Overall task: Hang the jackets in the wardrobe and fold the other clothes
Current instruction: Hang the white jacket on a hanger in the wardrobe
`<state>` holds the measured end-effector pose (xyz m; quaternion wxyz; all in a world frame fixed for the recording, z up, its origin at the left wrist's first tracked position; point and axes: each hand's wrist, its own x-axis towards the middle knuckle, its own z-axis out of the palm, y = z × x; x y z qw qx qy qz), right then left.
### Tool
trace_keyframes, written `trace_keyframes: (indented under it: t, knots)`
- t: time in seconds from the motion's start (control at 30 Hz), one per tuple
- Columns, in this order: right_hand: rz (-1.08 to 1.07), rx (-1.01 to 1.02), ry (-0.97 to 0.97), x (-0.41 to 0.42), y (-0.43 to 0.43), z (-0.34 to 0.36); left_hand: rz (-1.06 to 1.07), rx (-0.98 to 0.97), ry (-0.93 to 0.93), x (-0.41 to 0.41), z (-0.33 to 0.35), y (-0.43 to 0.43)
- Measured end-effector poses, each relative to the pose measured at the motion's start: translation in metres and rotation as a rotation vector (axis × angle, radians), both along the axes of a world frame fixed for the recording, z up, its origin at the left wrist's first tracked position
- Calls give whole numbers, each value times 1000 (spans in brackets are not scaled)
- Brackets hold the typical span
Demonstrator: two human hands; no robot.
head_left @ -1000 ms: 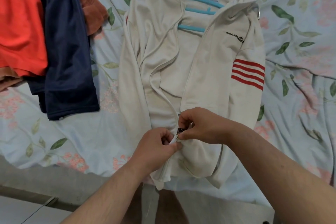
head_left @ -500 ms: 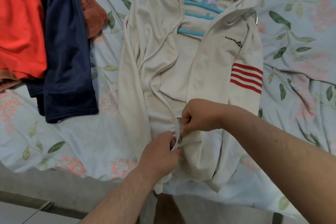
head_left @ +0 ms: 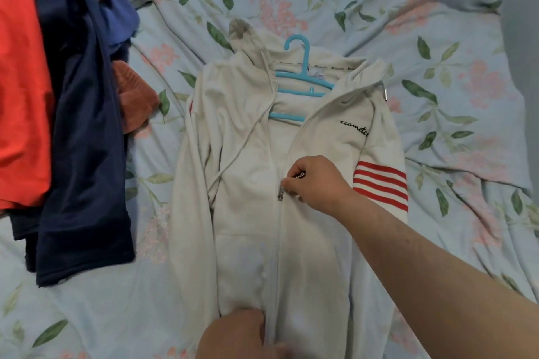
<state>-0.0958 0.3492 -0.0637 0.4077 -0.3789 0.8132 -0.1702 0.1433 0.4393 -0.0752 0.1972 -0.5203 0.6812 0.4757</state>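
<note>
Lying flat at the centre of a flowered bed (head_left: 437, 23) is a white hooded jacket (head_left: 248, 213), hood towards 12 o'clock, with a blue hanger (head_left: 303, 73) inside its open neck. The zip is closed from the hem to about mid-chest. The right hand (head_left: 318, 183) pinches the zip pull (head_left: 280, 194) between thumb and curled fingers. The left hand (head_left: 233, 335), at 6 o'clock, rests on the hem beside the zip. It is blurred and cut by the frame edge, so whether it grips or only presses cannot be told.

Several things could go wrong. If the hem is let go, the jacket would likely bunch and ride up with the pull instead of closing. Above the slider the two fronts spread apart, so loose cloth could catch in the teeth. A drawstring (head_left: 248, 140) trails down the front at 10 o'clock of the slider, near enough to be drawn in. A hard tug might also slide the hanger out of the shoulders.

A pile of other clothes lies at 9 o'clock: an orange garment (head_left: 20, 96), a navy one (head_left: 81, 154) and a rust cloth (head_left: 134, 102), just beside the jacket's sleeve. Nothing lies across the zip's path.
</note>
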Motion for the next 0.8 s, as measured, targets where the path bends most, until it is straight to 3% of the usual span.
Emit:
trace_keyframes:
  t: [0.1, 0.17, 0.23, 0.33, 0.43, 0.6, 0.73, 0.8]
  knots:
    - [-41, 0, -53, -1, 2, -5, 19, -322, 100, -32, 11, -43]
    - [-32, -1, -57, -4, 2, -10, 61, -571, 272, -51, 1, -70]
    - [-15, -10, -42, -8, -2, -15, 28, -573, 260, -76, -22, -97]
    - [-7, -30, 19, -16, -10, -26, -151, -607, 78, -91, -56, -101]
    - [51, -49, 92, -25, -26, -33, -175, -625, 106, -88, -71, -93]
    - [3, -144, 171, -55, -72, -29, -153, -899, 105, -88, -96, -90]
    - [-90, -237, 230, -85, -115, -17, -329, -1240, 12, -82, -110, -98]
    - [-171, -298, 266, -102, -134, -9, -375, -1284, -20, -84, -112, -111]
